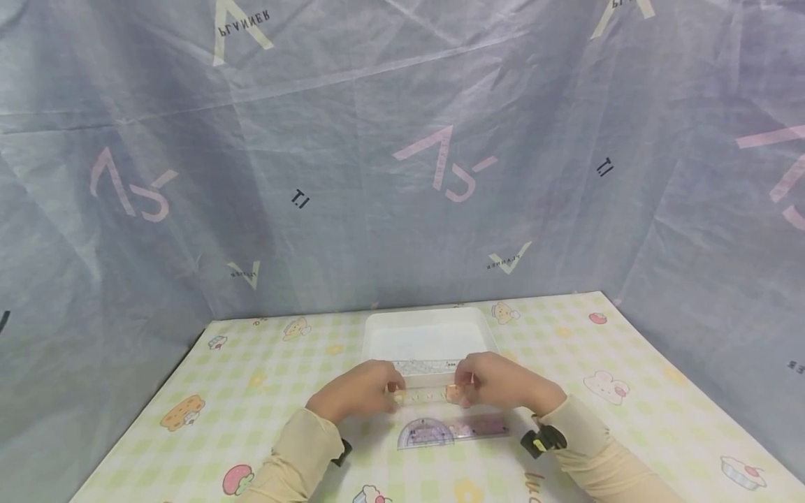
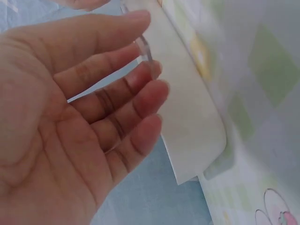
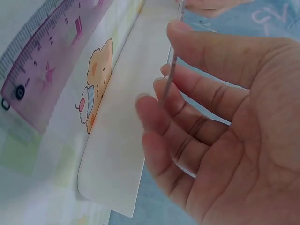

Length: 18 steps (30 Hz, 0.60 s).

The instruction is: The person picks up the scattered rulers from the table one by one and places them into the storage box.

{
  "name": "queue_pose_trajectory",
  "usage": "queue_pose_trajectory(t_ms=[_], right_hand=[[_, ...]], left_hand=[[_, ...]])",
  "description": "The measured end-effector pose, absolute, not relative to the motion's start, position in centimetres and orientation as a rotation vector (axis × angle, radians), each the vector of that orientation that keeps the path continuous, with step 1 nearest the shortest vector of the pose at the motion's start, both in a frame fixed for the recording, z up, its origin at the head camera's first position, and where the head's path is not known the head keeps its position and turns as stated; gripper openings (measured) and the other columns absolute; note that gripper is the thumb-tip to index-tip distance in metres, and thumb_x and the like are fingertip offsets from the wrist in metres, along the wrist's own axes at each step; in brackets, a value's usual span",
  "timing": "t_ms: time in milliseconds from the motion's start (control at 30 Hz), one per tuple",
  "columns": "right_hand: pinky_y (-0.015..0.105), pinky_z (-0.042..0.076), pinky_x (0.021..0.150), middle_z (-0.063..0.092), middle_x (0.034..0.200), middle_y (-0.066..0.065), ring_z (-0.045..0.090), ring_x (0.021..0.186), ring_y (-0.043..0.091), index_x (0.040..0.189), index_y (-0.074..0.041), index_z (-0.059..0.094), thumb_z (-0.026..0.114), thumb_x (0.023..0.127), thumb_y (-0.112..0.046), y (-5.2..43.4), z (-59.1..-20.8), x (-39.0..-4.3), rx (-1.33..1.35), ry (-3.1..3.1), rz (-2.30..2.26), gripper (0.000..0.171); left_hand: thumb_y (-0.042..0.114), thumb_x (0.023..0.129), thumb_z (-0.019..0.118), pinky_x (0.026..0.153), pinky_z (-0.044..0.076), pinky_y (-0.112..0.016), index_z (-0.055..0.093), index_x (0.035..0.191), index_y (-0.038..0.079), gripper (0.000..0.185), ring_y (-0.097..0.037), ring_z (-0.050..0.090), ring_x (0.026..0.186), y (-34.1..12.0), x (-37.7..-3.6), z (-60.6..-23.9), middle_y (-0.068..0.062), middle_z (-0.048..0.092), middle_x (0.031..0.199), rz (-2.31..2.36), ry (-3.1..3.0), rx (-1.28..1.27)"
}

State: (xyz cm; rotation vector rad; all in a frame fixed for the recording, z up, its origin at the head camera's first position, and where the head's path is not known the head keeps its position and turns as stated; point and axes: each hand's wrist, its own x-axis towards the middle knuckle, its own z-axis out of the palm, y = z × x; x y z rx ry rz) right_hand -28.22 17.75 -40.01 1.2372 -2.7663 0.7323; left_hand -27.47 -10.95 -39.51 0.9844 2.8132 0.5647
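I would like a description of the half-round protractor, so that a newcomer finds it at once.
On the green-and-white checked tablecloth, find the white rectangular tray. Below it in the head view lies a translucent purplish half-round protractor. Its arched edge sets it apart from the straight purple ruler to its right.

The left hand [image 2: 61, 117] turned its palm to the camera and pinched a thin clear strip [image 2: 146, 47] between the thumb and the fingertips. Behind the fingertips there was a white tray [image 2: 192, 122], which stood on a tablecloth [image 2: 276, 126] with green checks. On this tablecloth, a blurred yellow print [image 2: 201, 56] was near the tray. A part of the right hand [image 2: 86, 3] appeared at the top edge, and pale blue fabric [image 2: 140, 201] was visible below the fingers.
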Motion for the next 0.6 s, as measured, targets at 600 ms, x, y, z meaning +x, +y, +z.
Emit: queue_pose_trajectory(t_ms=[600], right_hand=[[0.026, 0.05, 0.069, 0.066, 0.097, -0.001, 0.058, 0.079, 0.011, 0.106, -0.008, 0.07, 0.079, 0.084, -0.012, 17.7, -39.4, -28.4, 1.043, -2.659, 0.781, 0.024]], left_hand=[[0.012, 0.089, 0.074, 0.075, 0.05, -0.03, 0.072, 0.115, 0.007, 0.027, -0.022, 0.059, 0.091, -12.1, -27.4, -37.5, -0.003, 0.063, 0.106, 0.638, 2.964, 1.036]])
